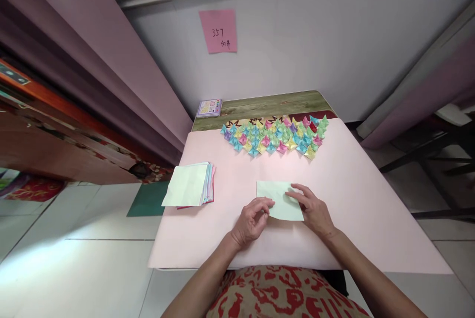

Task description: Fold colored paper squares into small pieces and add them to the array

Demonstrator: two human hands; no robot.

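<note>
A pale green square sheet of paper (279,209) lies in front of me on the pink-covered table, its near edge slightly bowed. My left hand (253,220) is at the sheet's near left corner, fingers curled and closed there, with a fingertip on the paper. Over the sheet's right part, my right hand (313,209) has its fingers stretched out and apart, fingertips on or just above the surface; its thumb is hidden. Beyond the sheet stand several rows of small folded paper pieces (272,137) in blue, green, yellow, pink and purple.
A stack of coloured paper sheets (187,185) sits at the table's left edge, pale green on top. A small printed packet (209,108) lies at the far left corner. Pink cloth (230,159) covers most of the table. A pink note (218,31) is stuck on the wall.
</note>
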